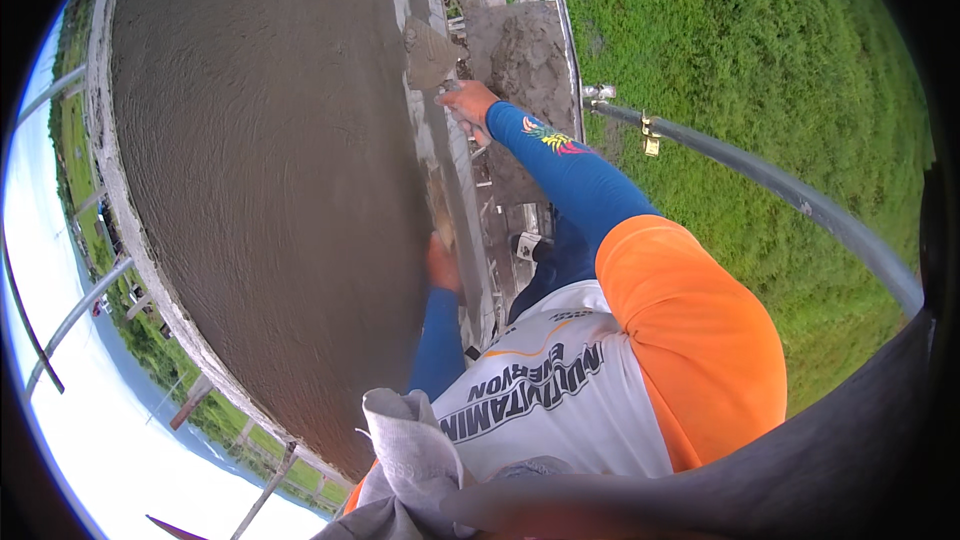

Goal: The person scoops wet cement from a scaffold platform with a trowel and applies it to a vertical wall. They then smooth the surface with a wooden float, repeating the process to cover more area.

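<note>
Folded grey cloth (415, 450) is seen nearest the camera, at the lower end of one broad slab (260, 160), whose corner is partly covered by it and by one white shirt (570, 415) with an orange sleeve (695, 330). The slab is coated in damp-looking grey mortar, finely ridged and curved by the lens.

Two hands are seen at the slab's right edge. One trowel (431, 55), flat-bladed and smeared with mortar, is held over that edge, its handle gripped by the fingers of the right hand (467, 102). Lower on the same edge, the left hand (443, 265) is placed beside one narrow brown strip (440, 208), apparently wooden; whether its fingers are clamped on it cannot be told.

Right of the slab, one rough mortar heap (525, 48) is carried by one grey board (512, 175), partly blocked by the blue right forearm (555, 160). Farther right, one curved metal pipe (770, 178) with two clamps (651, 136) is set before dense green grass (740, 40).
</note>
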{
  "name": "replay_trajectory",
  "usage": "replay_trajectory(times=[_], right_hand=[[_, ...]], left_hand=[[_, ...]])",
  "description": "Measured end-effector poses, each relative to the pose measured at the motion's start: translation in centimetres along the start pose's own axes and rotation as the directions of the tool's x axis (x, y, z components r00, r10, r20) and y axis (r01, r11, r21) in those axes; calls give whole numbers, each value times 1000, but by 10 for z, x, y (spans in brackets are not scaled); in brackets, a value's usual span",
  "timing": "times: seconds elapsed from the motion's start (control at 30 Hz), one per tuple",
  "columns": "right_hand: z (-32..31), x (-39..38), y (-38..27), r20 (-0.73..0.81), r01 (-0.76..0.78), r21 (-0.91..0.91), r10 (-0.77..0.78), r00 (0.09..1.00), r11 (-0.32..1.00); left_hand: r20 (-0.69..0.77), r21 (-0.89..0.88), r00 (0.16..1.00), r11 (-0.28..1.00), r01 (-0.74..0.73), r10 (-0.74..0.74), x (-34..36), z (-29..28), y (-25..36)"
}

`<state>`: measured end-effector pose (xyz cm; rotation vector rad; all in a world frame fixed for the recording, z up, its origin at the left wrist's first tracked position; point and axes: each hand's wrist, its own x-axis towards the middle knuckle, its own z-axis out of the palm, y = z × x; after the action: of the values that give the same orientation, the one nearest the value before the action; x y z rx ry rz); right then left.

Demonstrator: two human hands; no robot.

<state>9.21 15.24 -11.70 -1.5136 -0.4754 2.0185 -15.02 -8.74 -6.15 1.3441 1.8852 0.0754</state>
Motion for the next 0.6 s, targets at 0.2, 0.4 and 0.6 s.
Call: replay_trajectory(times=[0.2, 0.4, 0.6], right_hand=[[36, 75, -4, -152, 102, -673, -273, 950, 732], [79, 45, -13, -277, 118, -649, -378, 883, 752], [85, -16, -27, -189, 202, -624, -397, 898, 754]], left_hand=[[-13, 60, 999, 997, -38, 38, -13, 20, -20], [-53, 62, 995, 995, -83, 86, -11, 34, -13], [23, 19, 999, 999, -29, 29, 1, 22, 25]])
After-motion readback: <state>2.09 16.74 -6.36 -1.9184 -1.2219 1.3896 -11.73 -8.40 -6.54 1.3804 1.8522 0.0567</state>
